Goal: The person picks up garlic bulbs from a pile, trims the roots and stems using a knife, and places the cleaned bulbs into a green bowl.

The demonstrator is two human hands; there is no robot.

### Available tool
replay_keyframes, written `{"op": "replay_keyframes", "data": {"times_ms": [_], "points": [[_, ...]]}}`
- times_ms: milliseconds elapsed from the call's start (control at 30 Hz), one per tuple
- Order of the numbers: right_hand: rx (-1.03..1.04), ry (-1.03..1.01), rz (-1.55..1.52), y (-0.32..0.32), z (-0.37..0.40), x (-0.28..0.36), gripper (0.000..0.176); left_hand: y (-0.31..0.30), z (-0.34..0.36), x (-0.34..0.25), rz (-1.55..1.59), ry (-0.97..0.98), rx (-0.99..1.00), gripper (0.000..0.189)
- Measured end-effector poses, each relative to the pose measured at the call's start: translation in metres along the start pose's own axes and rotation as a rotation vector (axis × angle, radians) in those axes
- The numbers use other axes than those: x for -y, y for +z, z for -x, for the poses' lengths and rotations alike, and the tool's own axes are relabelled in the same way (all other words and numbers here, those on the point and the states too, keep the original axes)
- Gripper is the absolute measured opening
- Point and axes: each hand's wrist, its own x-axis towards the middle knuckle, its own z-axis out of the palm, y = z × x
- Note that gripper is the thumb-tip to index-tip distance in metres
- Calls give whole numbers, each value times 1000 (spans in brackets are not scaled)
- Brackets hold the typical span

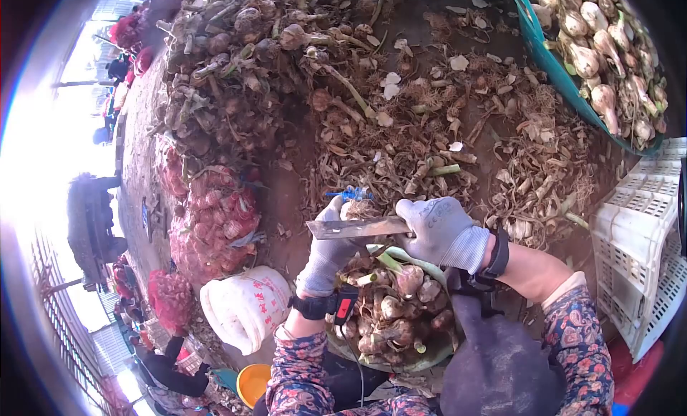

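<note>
My right hand [444, 230], in a light grey glove, is closed around the handle end of a knife [354, 228]. Its flat, worn blade points left and crosses in front of my left hand [328, 255]. That hand, gloved too, is closed on a garlic bulb [356, 210] whose roots face up, partly hidden behind the blade. A bit of blue material [351, 193] shows just beyond the bulb. Below both hands, a round tub [429, 359] holds several garlic bulbs [390, 308] with cut stems.
A large heap of untrimmed garlic [229, 79] lies ahead to the left, with root and stem scraps [386, 158] before me. Red mesh bags [211, 223], a white bucket [247, 308] and a yellow bowl [253, 384] stand left. White crates [630, 251] and a green-rimmed container [551, 65] of garlic are right.
</note>
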Motion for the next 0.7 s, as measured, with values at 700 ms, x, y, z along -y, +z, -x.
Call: {"op": "replay_keyframes", "data": {"times_ms": [700], "points": [[-340, 483, -249, 22, 56, -45, 28, 36, 39, -40, 866, -243, -497, 15]]}}
